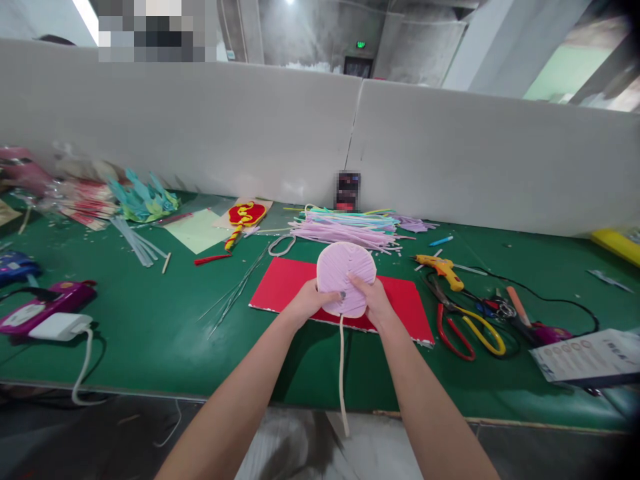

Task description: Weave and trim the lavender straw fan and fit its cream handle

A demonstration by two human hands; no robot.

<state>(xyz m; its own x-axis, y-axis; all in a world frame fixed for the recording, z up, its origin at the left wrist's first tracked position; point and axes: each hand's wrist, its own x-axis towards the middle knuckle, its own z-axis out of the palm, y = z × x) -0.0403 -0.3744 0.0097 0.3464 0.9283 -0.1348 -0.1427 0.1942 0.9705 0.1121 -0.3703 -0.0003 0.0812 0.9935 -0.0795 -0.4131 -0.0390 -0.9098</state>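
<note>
Both my hands hold a round pale-pink fan-like disc [346, 270] upright above the red board [405, 300]. My left hand [310, 303] grips its lower left edge, thumb on the front. On the lower right edge, my right hand [374, 301] pinches the disc. A thin cream handle rod [343, 373] hangs down from the disc between my forearms, past the table's front edge.
Behind the board lies a heap of pastel pipe cleaners [345, 227]. To the right are a yellow glue gun [443, 268], red-and-yellow pliers [467, 330] and a leaflet [590, 357]. Left: wires [233, 293], a red-yellow ornament [245, 215], chargers [47, 317]. A white partition [300, 133] backs the green table [150, 333].
</note>
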